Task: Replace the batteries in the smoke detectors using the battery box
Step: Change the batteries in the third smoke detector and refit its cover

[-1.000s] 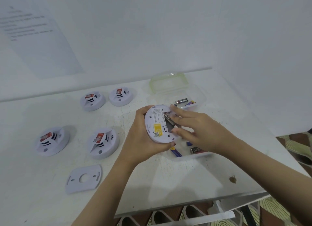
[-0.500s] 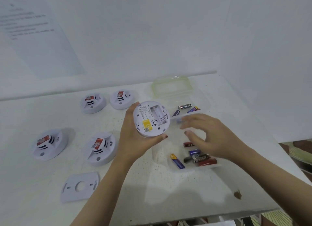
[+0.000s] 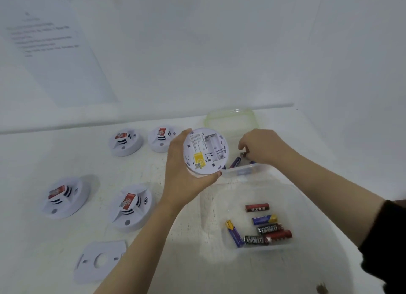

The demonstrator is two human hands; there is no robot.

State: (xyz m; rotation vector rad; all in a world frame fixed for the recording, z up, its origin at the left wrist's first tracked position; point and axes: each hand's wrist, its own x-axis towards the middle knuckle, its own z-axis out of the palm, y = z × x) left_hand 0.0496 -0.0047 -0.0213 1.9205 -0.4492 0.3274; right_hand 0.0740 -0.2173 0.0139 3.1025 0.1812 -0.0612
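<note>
White table (image 3: pixel 66 153): left hand (image 3: pixel 184 184) grips the upturned smoke detector (image 3: pixel 205 151), battery bay empty; right hand (image 3: pixel 261 146) pinches a battery (image 3: pixel 243 155) in the far box (image 3: pixel 241 170).

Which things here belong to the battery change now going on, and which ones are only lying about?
In the job: smoke detector held in left hand; right hand pinching a battery; far battery box; near box of batteries; four detectors on the table; mounting plate.
Lying about: green-rimmed lid; printed sheet on wall.
</note>
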